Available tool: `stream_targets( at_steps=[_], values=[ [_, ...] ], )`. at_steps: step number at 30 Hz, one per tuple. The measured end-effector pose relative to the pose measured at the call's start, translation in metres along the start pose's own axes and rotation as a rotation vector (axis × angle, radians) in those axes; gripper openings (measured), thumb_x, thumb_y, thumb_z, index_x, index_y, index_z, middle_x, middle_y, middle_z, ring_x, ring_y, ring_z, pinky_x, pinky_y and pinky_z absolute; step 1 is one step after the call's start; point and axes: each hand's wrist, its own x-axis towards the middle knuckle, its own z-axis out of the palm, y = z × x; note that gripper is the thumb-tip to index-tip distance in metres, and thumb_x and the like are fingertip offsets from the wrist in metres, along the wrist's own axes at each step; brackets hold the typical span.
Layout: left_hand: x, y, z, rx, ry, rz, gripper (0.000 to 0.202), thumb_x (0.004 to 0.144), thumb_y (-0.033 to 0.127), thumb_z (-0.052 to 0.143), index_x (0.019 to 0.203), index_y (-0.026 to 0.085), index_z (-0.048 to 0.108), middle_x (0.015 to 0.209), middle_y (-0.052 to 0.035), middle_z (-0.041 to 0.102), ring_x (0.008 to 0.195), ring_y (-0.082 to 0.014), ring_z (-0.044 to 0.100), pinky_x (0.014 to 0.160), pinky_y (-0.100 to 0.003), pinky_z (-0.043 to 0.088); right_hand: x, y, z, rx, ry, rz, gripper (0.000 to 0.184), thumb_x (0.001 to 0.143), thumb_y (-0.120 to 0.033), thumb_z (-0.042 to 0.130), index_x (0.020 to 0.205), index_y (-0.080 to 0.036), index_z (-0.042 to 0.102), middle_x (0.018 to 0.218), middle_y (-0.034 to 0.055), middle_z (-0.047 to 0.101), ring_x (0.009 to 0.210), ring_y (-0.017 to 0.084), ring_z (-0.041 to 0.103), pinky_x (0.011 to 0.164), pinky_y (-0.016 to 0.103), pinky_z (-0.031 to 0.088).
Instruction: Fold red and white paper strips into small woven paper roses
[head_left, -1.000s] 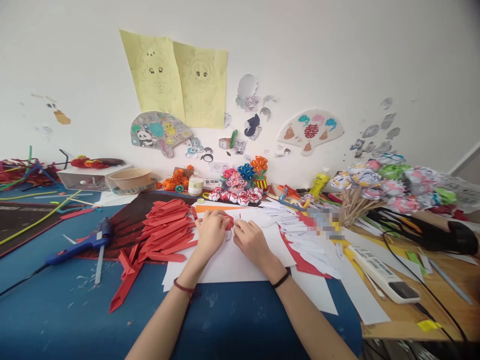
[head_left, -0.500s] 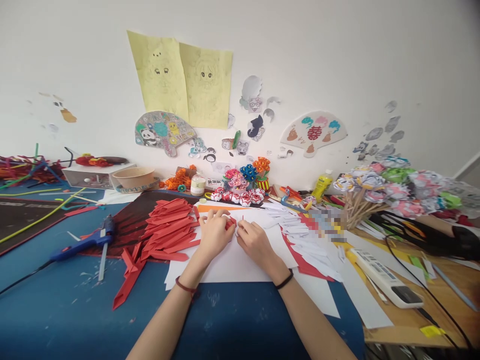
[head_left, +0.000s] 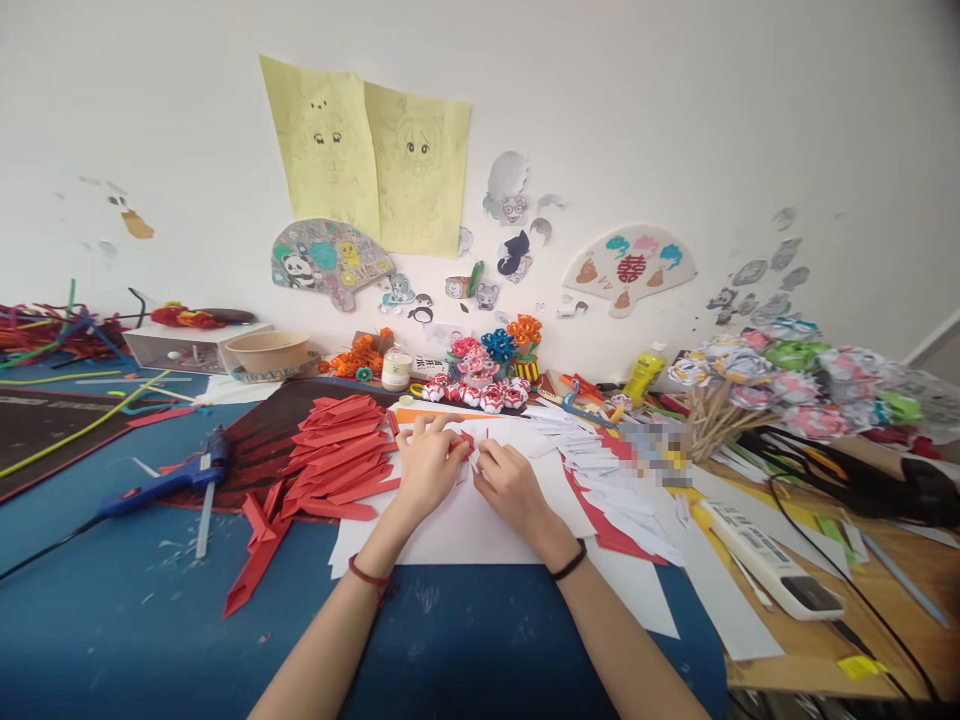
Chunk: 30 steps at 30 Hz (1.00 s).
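Note:
My left hand (head_left: 429,468) has its thumb and fingers closed on a small folded red paper piece (head_left: 467,442) above the white sheets (head_left: 450,540). My right hand (head_left: 511,484) is just beside it, fingers curled in a pinch, with a thin red edge of paper showing at the fingertips. How the paper is folded between the hands is mostly hidden. Left of my left hand lies a pile of folded red paper strips (head_left: 337,450). To the right of my right hand, folded white paper strips (head_left: 600,480) lie in an overlapping row.
A blue glue gun (head_left: 169,488) with its cord lies at the left. Red and white paper flowers (head_left: 491,397) stand at the back. On the right are a bunch of paper flowers on sticks (head_left: 720,390), a white power strip (head_left: 772,560) and a black cord.
My left thumb and fingers have shifted slightly at the red paper, and more of it shows between the hands. My right hand stays nearly in place.

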Motion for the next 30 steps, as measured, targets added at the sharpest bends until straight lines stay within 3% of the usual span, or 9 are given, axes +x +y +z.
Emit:
stream_targets(
  at_steps=[12,18,24,30],
  values=[
    [0.003,-0.005,0.011,0.011,-0.086,-0.079,0.036,0.092,0.024,0.040,0.071,0.022,0.068,0.123,-0.0007,0.061,0.112,-0.0253,0.048,0.089,-0.044,0.036,0.000,0.002,-0.003,0.002,-0.029,0.033,0.011,0.089,-0.015,0.049,0.082,-0.016,0.057,0.091,0.0067,0.058,0.069,0.017,0.046,0.067,0.029,0.037],
    [0.003,-0.005,0.006,-0.050,-0.071,-0.091,0.025,0.088,0.031,0.048,0.075,0.024,0.068,0.115,0.0001,0.065,0.108,-0.0253,0.050,0.090,-0.045,0.035,0.001,0.005,-0.007,-0.109,0.038,-0.039,0.015,0.091,-0.012,0.049,0.078,-0.017,0.057,0.088,0.0047,0.060,0.066,0.015,0.045,0.064,0.029,0.033],
    [-0.001,0.002,0.007,-0.043,0.050,-0.097,0.019,0.078,0.042,0.065,0.075,0.022,0.065,0.110,-0.0018,0.066,0.105,-0.0263,0.052,0.089,-0.045,0.036,-0.001,0.008,-0.005,-0.211,0.182,-0.135,0.026,0.092,-0.007,0.048,0.069,-0.017,0.054,0.075,0.0032,0.058,0.061,0.014,0.041,0.059,0.030,0.030],
    [-0.005,0.008,0.006,0.047,0.113,-0.062,0.016,0.081,0.034,0.063,0.069,0.023,0.066,0.121,-0.0011,0.063,0.108,-0.0281,0.047,0.088,-0.047,0.036,0.001,0.004,-0.002,-0.291,0.171,-0.285,0.033,0.093,-0.004,0.044,0.063,-0.017,0.051,0.065,0.0009,0.050,0.057,0.014,0.038,0.056,0.031,0.027]
  ],
)
